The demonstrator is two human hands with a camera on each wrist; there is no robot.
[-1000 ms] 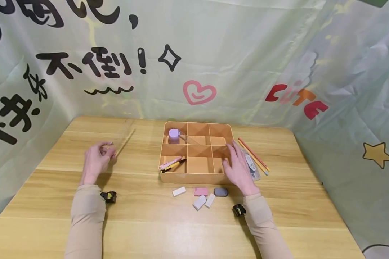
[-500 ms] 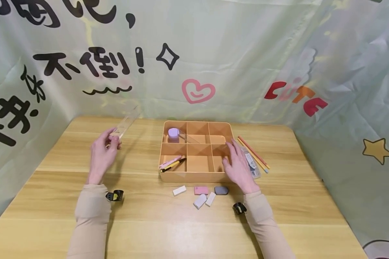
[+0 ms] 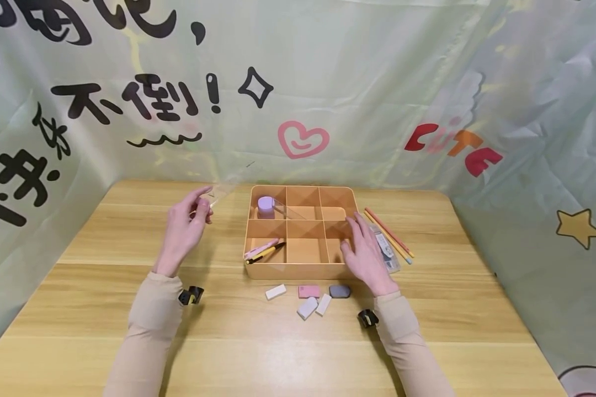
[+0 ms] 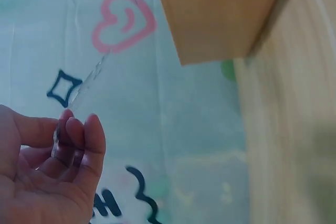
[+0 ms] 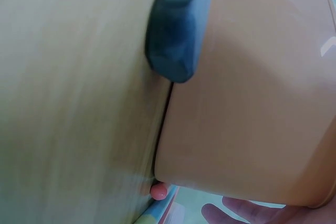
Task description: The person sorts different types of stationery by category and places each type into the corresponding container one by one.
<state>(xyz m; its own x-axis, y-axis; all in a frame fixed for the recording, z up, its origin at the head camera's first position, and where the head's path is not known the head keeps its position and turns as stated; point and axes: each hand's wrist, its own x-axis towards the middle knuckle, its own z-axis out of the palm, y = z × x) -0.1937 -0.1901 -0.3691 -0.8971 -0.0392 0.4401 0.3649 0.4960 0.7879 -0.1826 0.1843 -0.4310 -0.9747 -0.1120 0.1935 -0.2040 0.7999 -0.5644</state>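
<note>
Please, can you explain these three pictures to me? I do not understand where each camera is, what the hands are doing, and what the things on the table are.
A person works with two bare hands; small cameras sit on the head and on each wrist. The head view looks down on a wooden table.

The left hand pinches a clear plastic ruler and holds it above the table. The left wrist view shows the same fingers from close by.

The right hand rests with straight fingers on the right edge of an orange tray with compartments. The right wrist view shows the tray's outer wall and a dark grey eraser very near.

In the tray lie a lilac round item and pens. In front of it lie five erasers; to its right, pencils.
</note>
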